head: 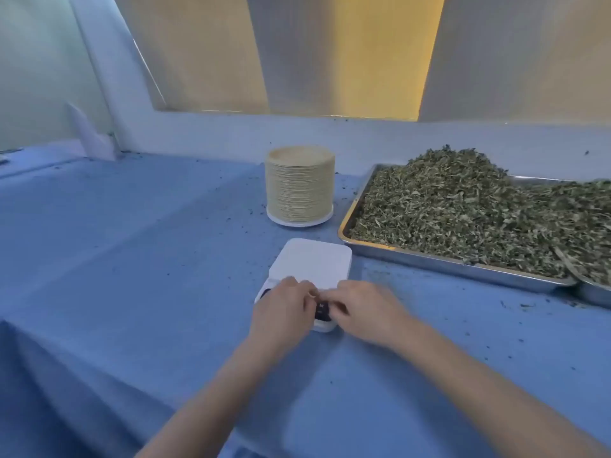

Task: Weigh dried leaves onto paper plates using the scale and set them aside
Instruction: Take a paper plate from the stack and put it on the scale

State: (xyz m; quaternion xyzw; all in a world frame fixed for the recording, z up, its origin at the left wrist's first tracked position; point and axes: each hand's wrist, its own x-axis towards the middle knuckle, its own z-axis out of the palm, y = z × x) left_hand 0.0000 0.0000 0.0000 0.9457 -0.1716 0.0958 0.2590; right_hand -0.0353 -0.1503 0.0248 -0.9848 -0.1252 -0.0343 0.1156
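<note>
Both hands meet over the near end of the white scale (310, 264), which sits on the blue-covered bench (132, 259) in the middle of the view. The left hand (281, 312) lies across the scale's front left corner, its fingers bent down over the dark display strip. The right hand (365, 312) comes in from the other side, fingertips at the same strip beside the left ones. Whether either grip is closed on the scale or only touching it cannot be told; the fingers are blurred and overlap. The scale's flat top carries nothing.

Behind the scale, near it, stands a tall stack of paper plates (300, 186) on a white base. To the right, just beside the scale's far corner, a metal tray (429, 261) holds a high heap of dried leaves (463, 206). A second tray (595, 294) touches it at the right edge. Small leaf crumbs (515, 305) dot the bench cover.
</note>
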